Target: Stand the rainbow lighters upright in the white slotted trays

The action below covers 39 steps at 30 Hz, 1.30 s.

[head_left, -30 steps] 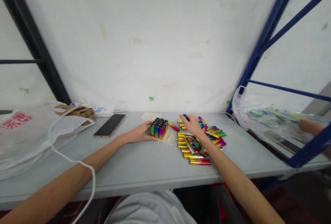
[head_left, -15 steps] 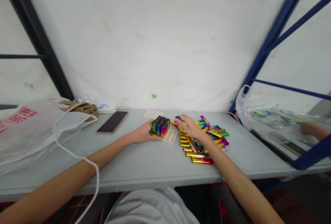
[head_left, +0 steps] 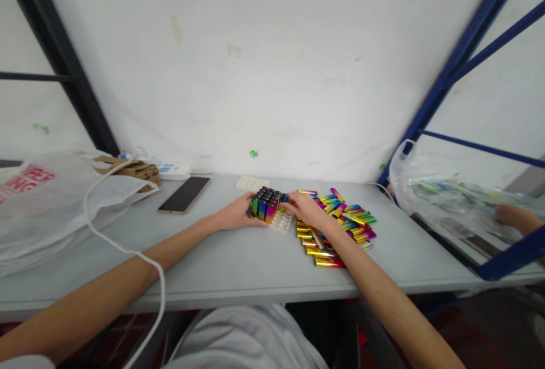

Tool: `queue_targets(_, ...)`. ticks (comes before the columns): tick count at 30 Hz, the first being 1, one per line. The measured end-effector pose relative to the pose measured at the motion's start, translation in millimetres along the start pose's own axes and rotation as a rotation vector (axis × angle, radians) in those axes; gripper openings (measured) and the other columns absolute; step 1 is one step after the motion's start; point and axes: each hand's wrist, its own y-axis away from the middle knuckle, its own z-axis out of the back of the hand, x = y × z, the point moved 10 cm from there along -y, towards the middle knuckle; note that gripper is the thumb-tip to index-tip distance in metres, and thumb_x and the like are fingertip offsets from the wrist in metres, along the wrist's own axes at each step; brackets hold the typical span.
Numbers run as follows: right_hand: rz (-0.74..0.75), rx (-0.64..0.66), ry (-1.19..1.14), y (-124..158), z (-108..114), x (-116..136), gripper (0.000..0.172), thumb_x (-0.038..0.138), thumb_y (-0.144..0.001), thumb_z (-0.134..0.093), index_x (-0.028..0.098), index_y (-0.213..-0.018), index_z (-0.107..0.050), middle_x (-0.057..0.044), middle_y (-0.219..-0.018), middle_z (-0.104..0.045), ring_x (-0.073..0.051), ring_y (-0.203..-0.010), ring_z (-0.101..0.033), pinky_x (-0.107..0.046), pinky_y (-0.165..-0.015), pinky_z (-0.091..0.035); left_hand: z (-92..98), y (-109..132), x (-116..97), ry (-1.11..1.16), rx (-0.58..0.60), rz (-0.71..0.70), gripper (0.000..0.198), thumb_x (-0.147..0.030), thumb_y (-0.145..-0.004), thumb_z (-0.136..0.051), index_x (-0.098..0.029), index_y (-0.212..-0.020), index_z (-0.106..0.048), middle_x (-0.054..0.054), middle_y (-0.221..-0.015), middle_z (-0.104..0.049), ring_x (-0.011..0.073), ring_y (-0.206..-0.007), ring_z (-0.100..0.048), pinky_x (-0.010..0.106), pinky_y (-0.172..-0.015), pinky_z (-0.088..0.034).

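A block of shiny rainbow-coloured lighters (head_left: 265,206) with black tops stands upright in a pale tray with holes (head_left: 281,222). My left hand (head_left: 238,213) is closed round the left side of that block, its thumb along the front. At the right edge of the block, my right hand (head_left: 303,208) pinches one lighter (head_left: 284,200), held upright over the tray; its lower end is hidden by the fingers. A loose pile of metallic lighters (head_left: 326,255) lies on the table under and beside my right forearm.
A second pale tray (head_left: 252,183) lies behind the block. To the left are a phone (head_left: 185,195), a white bag (head_left: 63,204), a cardboard piece (head_left: 138,172) and a white cable (head_left: 160,278). Beyond the blue frame (head_left: 438,85) at right, another person's hand (head_left: 515,217) touches clear plastic bags (head_left: 451,193).
My right hand has moved left from the pile to the block, and the lighter in it is now upright beside the others. My left hand stays on the block.
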Motion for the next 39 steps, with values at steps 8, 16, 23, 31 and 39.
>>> queue_targets(8,0.098,-0.014,-0.1,10,18,-14,0.032,0.045,-0.111,-0.062,0.018,-0.104,-0.077,-0.009,-0.1,-0.078,-0.023,-0.094,-0.071,-0.034,-0.09,-0.053,-1.7,0,-13,-0.044,0.06,-0.056,0.078,-0.084,-0.085,-0.075,-0.022,-0.133,-0.079,0.012,-0.142,-0.073,0.0381,-0.136,-0.06,0.047,-0.125,-0.045)
queue_targets(16,-0.214,-0.129,0.119,27,41,-108,0.044,0.034,-0.11,-0.056,0.011,-0.145,-0.07,-0.023,-0.148,-0.07,-0.033,-0.14,-0.064,-0.05,-0.124,-0.045,-2.2,1,-14,-0.068,0.088,-0.064,0.077,-0.083,-0.088,-0.073,-0.021,-0.132,-0.079,0.012,-0.143,-0.072,0.0373,-0.139,-0.059,0.045,-0.128,-0.043)
queue_targets(23,-0.244,0.041,0.058,25,27,-118,0.03,0.024,-0.104,-0.066,0.016,-0.129,-0.08,-0.018,-0.132,-0.08,-0.032,-0.122,-0.075,-0.046,-0.112,-0.054,-0.5,2,-10,-0.034,0.058,-0.068,0.077,-0.078,-0.086,-0.08,-0.021,-0.137,-0.076,0.013,-0.149,-0.067,0.0372,-0.14,-0.06,0.046,-0.128,-0.044)
queue_targets(31,-0.234,-0.144,-0.076,27,51,-111,0.027,0.032,-0.104,-0.064,0.018,-0.114,-0.084,-0.014,-0.116,-0.084,-0.028,-0.104,-0.075,-0.041,-0.098,-0.056,1.2,2,-17,-0.035,0.066,-0.091,0.073,-0.078,-0.087,-0.079,-0.022,-0.135,-0.077,0.012,-0.148,-0.069,0.0373,-0.14,-0.06,0.047,-0.128,-0.044)
queue_targets(39,-0.27,-0.329,-0.63,23,60,-101,0.054,0.07,-0.089,-0.072,0.018,-0.102,-0.074,-0.004,-0.088,-0.075,-0.017,-0.071,-0.058,-0.031,-0.07,-0.05,0.3,3,-16,-0.05,0.071,-0.087,0.07,-0.079,-0.088,-0.078,-0.021,-0.128,-0.079,0.014,-0.147,-0.069,0.0371,-0.138,-0.061,0.048,-0.128,-0.044)
